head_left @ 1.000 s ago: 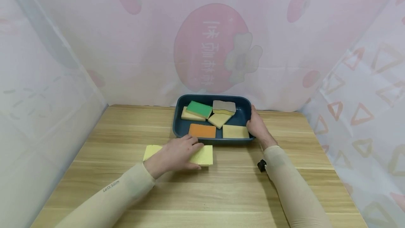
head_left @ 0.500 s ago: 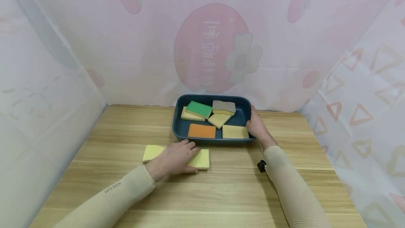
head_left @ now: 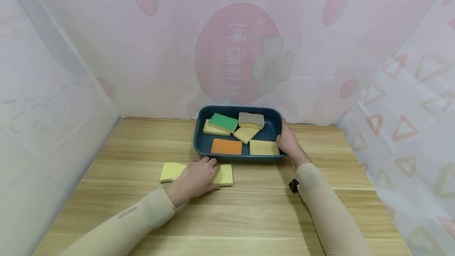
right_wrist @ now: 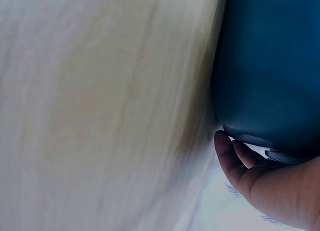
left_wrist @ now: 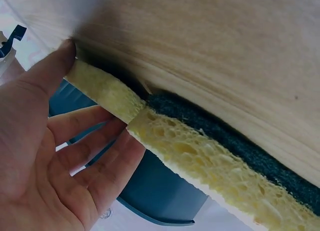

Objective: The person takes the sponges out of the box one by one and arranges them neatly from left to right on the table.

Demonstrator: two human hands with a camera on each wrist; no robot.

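Makeshift recording booth: printed pink curtains enclose wooden table.

The back middle of the table is taken up by the blue tray, whose floor is largely covered by sponges. The tray's right wall is blocked by the right hand. The strip just before the tray's front wall is narrowed by two yellow sponges under the left hand. Bare wood is left along the front edge and at both back corners; passage beyond the back and side edges is closed by curtains.
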